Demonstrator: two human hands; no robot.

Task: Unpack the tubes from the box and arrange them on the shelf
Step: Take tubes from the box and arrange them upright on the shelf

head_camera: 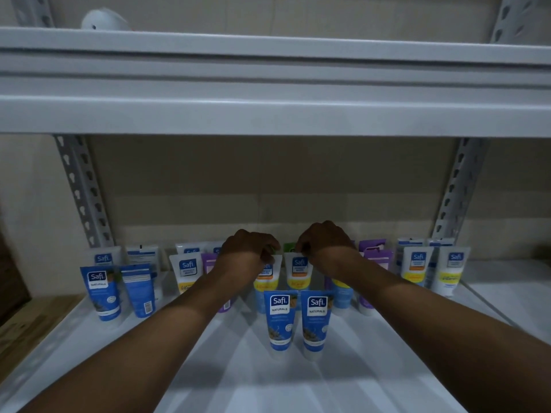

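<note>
Several Safi tubes stand cap-down on the white shelf (232, 371). Two blue tubes (280, 320) stand side by side at the front middle. Behind them are two white and yellow tubes. My left hand (247, 254) pinches the top of the left white tube (266, 277). My right hand (325, 245) pinches the top of the right white tube (298, 272). A green tube (288, 248) shows between my hands at the back. More blue tubes (101, 290) stand at the left, purple and white ones (414, 266) at the right. The box is out of view.
The upper shelf's edge (274, 114) hangs low above my hands. Perforated metal uprights (83, 192) frame the bay on both sides. A white rounded object (104, 20) rests on the upper shelf. The shelf surface in front of the blue tubes is bare.
</note>
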